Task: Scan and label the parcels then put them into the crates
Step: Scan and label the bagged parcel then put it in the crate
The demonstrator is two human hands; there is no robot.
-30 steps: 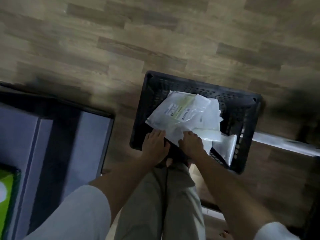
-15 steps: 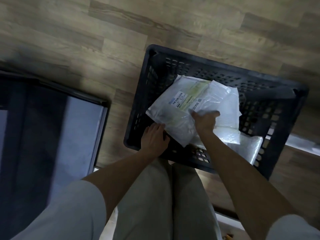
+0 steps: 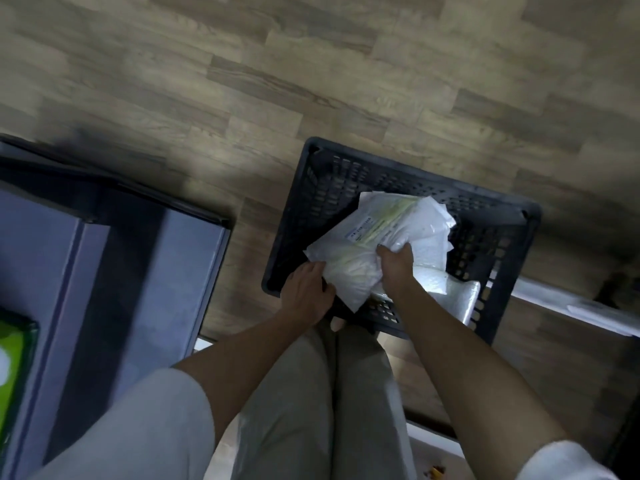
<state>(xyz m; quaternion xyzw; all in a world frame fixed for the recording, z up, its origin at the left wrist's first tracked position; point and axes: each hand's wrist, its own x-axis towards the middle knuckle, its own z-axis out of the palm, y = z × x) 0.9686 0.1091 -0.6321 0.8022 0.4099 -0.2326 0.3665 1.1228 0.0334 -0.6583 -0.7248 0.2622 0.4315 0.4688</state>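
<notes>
Right hand (image 3: 396, 268) grips parcel (image 3: 367, 247); left hand (image 3: 306, 296) holds crate (image 3: 491, 216) near rim.

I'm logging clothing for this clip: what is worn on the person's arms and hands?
Both hands, left and right, are bare: no gloves or rings visible. The forearms are bare too. Short light-coloured sleeves end near the elbows.

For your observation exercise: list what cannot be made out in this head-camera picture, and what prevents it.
- Label text on the top parcel: too small and blurred.
- How many parcels lie in the black crate: the top parcel and the right hand cover them.
- Left hand fingertips: hidden under the parcel's edge.
- Green object: cut off by the left edge.
</notes>
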